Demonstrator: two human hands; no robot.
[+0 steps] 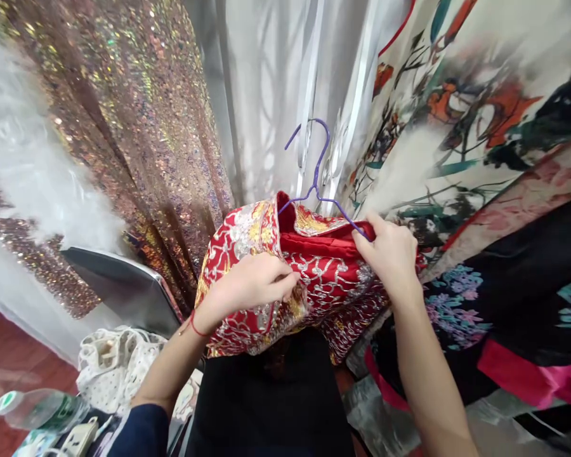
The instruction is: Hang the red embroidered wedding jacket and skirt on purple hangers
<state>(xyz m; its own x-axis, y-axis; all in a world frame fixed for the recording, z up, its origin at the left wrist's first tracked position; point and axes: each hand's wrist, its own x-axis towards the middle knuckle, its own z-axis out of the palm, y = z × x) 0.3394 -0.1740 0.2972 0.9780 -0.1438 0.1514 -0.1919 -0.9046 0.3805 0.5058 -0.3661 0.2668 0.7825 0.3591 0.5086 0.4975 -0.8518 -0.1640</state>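
A red garment [333,279] with gold and silver embroidery lies bunched in front of me, with a purple wire hanger [320,171] rising out of its collar. My left hand [254,282] pinches the embroidered fabric at the garment's front left. My right hand [390,254] is closed over the red collar edge and the hanger's right arm. A red thread bracelet circles my left wrist.
Hanging clothes surround me: a sequined gold dress [137,139] at left, white satin [271,95] behind, a painted floral fabric [461,108] and black floral garment [518,285] at right. A grey chair back [118,285], lace cloth [114,365], a plastic bottle [42,409] and a power strip [78,438] lie lower left.
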